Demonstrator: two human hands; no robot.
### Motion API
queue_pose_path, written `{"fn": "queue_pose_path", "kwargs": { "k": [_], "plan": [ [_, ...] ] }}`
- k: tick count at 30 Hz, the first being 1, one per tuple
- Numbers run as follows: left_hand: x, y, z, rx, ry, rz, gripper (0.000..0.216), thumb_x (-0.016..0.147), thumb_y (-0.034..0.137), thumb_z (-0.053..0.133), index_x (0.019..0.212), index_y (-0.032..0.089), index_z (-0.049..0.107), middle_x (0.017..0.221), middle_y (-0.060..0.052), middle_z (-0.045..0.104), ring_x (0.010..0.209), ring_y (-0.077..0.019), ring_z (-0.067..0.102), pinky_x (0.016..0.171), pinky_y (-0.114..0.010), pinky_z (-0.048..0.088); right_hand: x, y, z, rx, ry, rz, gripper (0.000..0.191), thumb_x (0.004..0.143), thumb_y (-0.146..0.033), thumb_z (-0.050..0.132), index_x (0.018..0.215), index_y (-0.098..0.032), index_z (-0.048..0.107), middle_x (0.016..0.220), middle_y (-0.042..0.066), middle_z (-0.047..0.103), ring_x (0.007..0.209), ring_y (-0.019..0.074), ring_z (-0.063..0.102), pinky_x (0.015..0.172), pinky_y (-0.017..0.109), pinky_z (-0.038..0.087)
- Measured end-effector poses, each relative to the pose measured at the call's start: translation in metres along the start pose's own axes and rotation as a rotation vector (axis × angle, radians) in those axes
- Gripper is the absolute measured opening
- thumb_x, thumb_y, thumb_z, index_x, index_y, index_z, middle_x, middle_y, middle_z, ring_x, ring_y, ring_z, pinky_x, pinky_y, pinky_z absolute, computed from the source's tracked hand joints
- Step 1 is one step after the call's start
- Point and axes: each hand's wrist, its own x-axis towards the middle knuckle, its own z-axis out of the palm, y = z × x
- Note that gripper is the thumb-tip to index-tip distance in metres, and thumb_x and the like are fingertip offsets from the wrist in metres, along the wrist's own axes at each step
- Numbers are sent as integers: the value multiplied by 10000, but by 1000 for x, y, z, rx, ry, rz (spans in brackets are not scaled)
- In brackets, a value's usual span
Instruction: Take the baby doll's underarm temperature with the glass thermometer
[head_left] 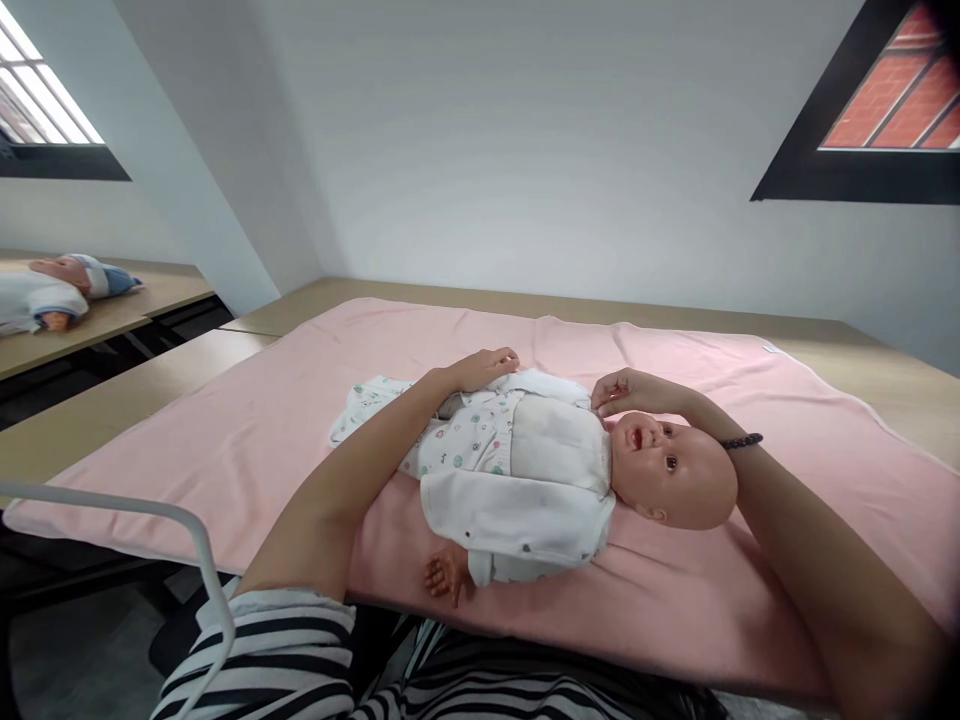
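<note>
A baby doll lies on its back, its head to the right, on a pink blanket. It wears a white baby jacket spread apart at the front and patterned pants. At the jacket's far edge, near the doll's waist, is my left hand, its fingers curled; what lies under them is hidden. My right hand pinches the jacket by the far shoulder, close to the doll's chin. The doll's near hand sticks out of its sleeve; the far one is out of sight.
Beneath the blanket is a wooden table against a white wall. Another doll lies on a separate table at the far left. A pale curved bar crosses the lower left, in front of the blanket's edge.
</note>
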Motion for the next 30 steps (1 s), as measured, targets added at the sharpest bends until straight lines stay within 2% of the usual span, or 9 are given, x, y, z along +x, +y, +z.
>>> {"fn": "queue_pose_path", "kwargs": {
  "k": [5, 11, 14, 17, 23, 30],
  "plan": [
    [-2, 2, 0, 13, -10, 20, 590, 974, 711, 289, 1304, 294, 544, 1378, -46, 616, 1199, -267, 572, 1051, -404, 429, -4, -7, -2, -32, 14, 19, 383, 791, -525, 788, 1002, -205, 784, 1035, 76, 761, 998, 252, 692, 880, 371, 530],
    [-1, -1, 1, 36, -12, 15, 601, 968, 720, 279, 1290, 293, 553, 1361, -53, 622, 1167, -263, 582, 1046, -408, 429, -14, -4, -18, -77, 264, -36, 380, 723, -522, 846, 963, -229, 808, 941, 67, 769, 970, 281, 698, 894, 428, 542],
    [0, -2, 1, 39, -11, 20, 593, 971, 711, 281, 1275, 286, 561, 1348, -53, 628, 1156, -258, 584, 1048, -401, 426, -19, -5, -22, -23, 326, -48, 331, 717, -486, 863, 937, -245, 811, 966, 59, 776, 1018, 288, 703, 958, 448, 542],
    [0, -3, 1, 41, -11, 29, 584, 974, 708, 283, 1264, 289, 567, 1340, -49, 630, 1154, -258, 582, 1038, -403, 427, -19, -7, -20, -42, 311, -39, 313, 717, -475, 867, 922, -244, 817, 992, 58, 780, 1042, 298, 704, 975, 449, 546],
    [-1, 0, 1, 47, -19, 27, 576, 974, 693, 277, 1262, 283, 560, 1354, -48, 627, 1164, -259, 577, 1036, -393, 426, -6, -7, -7, -35, 123, 19, 343, 703, -480, 874, 945, -241, 835, 1016, 64, 786, 1066, 307, 708, 976, 432, 546],
    [-2, 3, 1, 37, -22, 32, 579, 973, 689, 278, 1274, 280, 557, 1361, -51, 623, 1169, -264, 578, 1013, -392, 439, -1, -6, -1, 4, 125, 40, 366, 661, -502, 882, 911, -239, 836, 1000, 64, 787, 1057, 302, 710, 977, 438, 542]
  ]
}}
